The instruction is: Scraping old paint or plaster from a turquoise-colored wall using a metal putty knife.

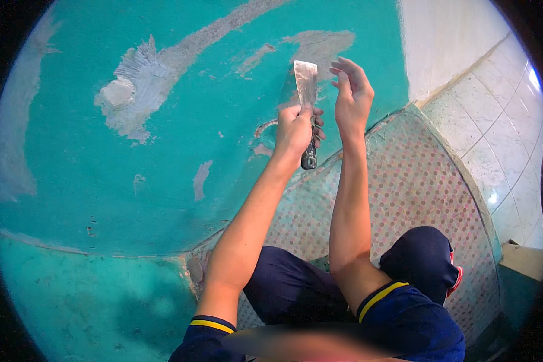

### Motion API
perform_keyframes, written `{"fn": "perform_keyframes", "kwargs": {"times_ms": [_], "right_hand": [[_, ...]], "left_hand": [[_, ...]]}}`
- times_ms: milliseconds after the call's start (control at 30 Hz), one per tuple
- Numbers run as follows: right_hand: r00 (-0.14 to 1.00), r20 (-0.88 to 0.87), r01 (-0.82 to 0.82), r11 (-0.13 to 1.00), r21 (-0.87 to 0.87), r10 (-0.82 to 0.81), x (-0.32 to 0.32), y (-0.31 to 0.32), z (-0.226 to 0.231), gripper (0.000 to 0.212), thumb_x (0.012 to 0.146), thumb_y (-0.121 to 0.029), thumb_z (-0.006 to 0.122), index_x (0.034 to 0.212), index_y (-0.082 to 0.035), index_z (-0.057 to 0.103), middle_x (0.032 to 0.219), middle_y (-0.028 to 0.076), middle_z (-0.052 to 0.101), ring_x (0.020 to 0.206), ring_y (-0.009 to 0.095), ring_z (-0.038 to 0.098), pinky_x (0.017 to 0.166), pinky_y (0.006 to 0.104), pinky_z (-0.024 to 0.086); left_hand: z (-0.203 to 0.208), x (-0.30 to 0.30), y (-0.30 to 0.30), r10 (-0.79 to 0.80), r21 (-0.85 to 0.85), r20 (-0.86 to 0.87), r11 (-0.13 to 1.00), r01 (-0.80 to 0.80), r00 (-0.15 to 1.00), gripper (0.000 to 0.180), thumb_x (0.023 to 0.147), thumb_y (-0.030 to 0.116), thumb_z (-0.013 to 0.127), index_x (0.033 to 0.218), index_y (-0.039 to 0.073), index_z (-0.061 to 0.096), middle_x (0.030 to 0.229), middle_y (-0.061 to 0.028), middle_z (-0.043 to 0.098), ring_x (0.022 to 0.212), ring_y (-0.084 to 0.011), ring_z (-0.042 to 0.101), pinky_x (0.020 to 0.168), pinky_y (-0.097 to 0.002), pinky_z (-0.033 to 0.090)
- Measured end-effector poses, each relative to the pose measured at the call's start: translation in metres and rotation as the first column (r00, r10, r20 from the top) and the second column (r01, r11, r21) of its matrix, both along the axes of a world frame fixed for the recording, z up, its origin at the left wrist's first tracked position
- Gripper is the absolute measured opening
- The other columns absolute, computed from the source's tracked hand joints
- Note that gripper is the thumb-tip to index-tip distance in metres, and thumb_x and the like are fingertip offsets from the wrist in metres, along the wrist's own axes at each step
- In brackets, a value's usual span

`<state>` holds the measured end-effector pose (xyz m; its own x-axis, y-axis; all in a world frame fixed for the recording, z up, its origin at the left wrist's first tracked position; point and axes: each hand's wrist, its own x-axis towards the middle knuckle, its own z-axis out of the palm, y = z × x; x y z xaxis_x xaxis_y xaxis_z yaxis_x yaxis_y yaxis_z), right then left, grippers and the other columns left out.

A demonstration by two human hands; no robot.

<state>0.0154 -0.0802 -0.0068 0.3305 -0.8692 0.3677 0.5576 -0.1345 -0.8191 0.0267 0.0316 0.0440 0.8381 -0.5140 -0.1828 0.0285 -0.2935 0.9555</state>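
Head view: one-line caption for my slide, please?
Left hand grips a scraper in front of a patchy teal wall, with the right hand raised beside it.

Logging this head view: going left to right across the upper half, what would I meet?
Long grey patch → round whitish patch → putty knife → right hand → glossy white tiles.

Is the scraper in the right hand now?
No, the left hand grips the scraper, while the right hand is raised beside it, not touching.
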Motion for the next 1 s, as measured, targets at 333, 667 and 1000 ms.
{"fn": "perform_keyframes", "kwargs": {"times_ms": [333,667,1000], "right_hand": [[0.938,-0.203,0.150,0.858,-0.492,-0.281,-0.018,0.023,-0.007,0.051,0.073,0.002,0.059,0.124,-0.003,0.059,0.126,0.023,0.055,0.122,0.037,0.051,0.100,0.0435,0.043],[0.936,-0.079,0.171,0.638,-0.751,-0.344,0.004,0.053,-0.004,0.053,0.077,-0.001,0.058,0.129,0.004,0.053,0.125,0.020,0.055,0.119,0.035,0.055,0.096,0.0398,0.050],[0.920,-0.127,0.230,0.774,-0.590,-0.370,0.037,0.060,0.038,0.049,0.078,0.001,0.057,0.127,0.005,0.054,0.117,0.016,0.056,0.106,0.034,0.057,0.087,0.0390,0.053]], "left_hand": [[-0.003,0.007,0.003,-0.204,0.056,0.264,0.979,0.196,0.943,0.022,0.102,0.020,0.043,0.109,0.004,0.057,0.069,-0.0039,0.056,0.048,-0.0108,0.052,0.040,-0.0280,0.038],[0.054,-0.017,0.048,-0.179,0.057,-0.051,0.982,0.181,0.983,0.036,0.100,0.015,0.046,0.136,0.007,0.042,0.076,-0.0036,0.053,0.051,-0.0088,0.047,0.041,-0.0238,0.041],[0.065,-0.034,0.051,0.097,0.148,0.320,0.977,-0.151,0.943,0.046,0.100,0.013,0.047,0.145,0.009,0.042,0.065,0.0034,0.046,0.050,-0.0017,0.038,0.039,-0.0191,0.030]]}}
